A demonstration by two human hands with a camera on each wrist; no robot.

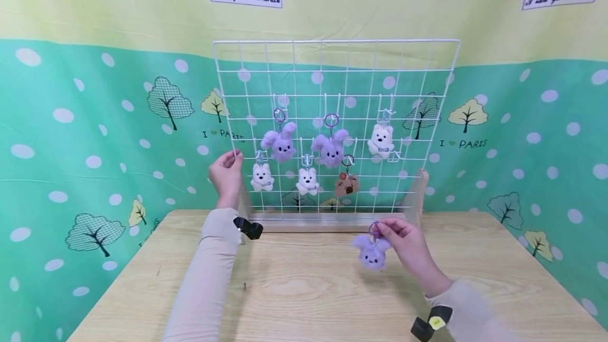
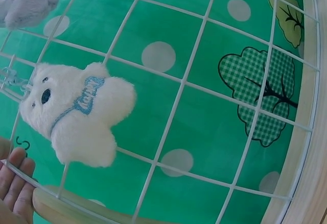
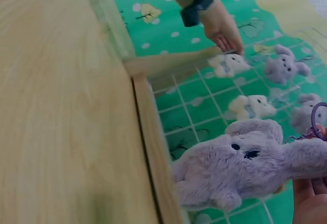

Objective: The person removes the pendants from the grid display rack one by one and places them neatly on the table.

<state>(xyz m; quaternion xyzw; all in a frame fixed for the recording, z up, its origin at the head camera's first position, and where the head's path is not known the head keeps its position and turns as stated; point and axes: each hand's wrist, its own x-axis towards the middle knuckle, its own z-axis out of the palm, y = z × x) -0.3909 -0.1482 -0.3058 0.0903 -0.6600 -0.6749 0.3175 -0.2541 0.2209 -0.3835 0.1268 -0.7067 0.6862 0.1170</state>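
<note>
The right grip (image 1: 404, 240) pinches the ring (image 1: 374, 229) of a lavender bunny keychain (image 1: 371, 255), hanging above the worktop (image 1: 294, 286) before the wire grid (image 1: 337, 41). The left grip (image 1: 225, 176) pinches the grid's left edge. Only the left wrist view clearly shows a white bear's (image 2: 71, 132) blue strap (image 2: 90, 97).

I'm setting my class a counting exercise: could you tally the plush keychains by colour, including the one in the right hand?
Purple long-eared plush keychains: 3 (2 on the white wire grid, 1 in the right hand)
White bear-like plush keychains: 3
Brown plush keychain: 1
Total: 7
</note>
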